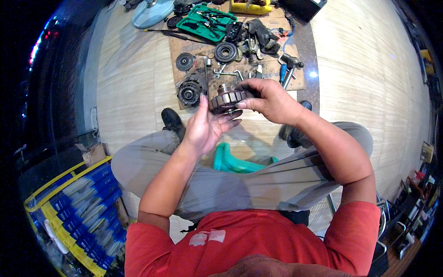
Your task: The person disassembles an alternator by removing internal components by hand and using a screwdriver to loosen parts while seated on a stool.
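Between my two hands is what looks like an alternator rotor (226, 99), a dark ring of metal segments with a shaft standing up from it. My left hand (203, 127) is palm up beneath and beside it, the thumb at its left side and the fingers curled under. From the right, my right hand (265, 99) grips its rim between thumb and fingers. Just left of the rotor, a round, greasy metal housing (189, 92) lies on a stained cardboard sheet (177, 48). Parts of the rotor's underside are hidden by my fingers.
On the cardboard are a pulley (225, 52), a dark disc (185, 61), a hammer (291, 61), a blue-handled tool (283, 73) and an angled wrench (228, 73). Farther back are an opened green tool case (207, 22) and a yellow container (250, 7). A green plastic stool (242, 164) is between my legs.
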A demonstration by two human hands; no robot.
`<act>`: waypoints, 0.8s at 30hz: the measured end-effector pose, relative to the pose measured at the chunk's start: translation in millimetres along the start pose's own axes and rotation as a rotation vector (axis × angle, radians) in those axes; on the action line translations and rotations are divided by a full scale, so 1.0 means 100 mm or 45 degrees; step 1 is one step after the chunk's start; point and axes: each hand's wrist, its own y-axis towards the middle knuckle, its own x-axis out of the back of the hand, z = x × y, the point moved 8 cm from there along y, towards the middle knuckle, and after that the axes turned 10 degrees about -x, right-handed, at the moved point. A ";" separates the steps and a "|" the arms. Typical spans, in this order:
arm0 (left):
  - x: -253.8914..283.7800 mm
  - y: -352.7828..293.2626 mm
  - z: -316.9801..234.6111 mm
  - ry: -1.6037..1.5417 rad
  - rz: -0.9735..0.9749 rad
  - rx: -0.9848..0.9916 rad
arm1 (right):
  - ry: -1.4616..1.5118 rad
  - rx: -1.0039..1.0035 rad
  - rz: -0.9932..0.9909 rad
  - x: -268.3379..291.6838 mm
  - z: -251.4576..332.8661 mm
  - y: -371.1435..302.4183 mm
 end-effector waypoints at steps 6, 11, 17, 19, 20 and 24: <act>0.03 -0.02 0.10 -0.121 0.138 0.158 | 0.284 -0.312 0.107 -0.08 -0.23 0.11; 0.06 -0.03 0.11 -0.192 0.142 0.205 | 0.589 -0.401 0.145 -0.14 -0.32 0.12; 0.08 -0.02 0.12 -0.204 0.150 0.247 | 0.701 -0.460 0.169 -0.17 -0.35 0.11; 0.09 -0.02 0.13 -0.159 0.106 0.224 | 0.692 -0.435 0.179 -0.17 -0.34 0.12; 0.07 -0.01 0.11 -0.169 0.081 0.200 | 0.673 -0.410 0.164 -0.15 -0.33 0.12; -0.01 0.00 0.03 -0.218 0.087 0.132 | 0.608 -0.316 0.145 -0.14 -0.30 0.11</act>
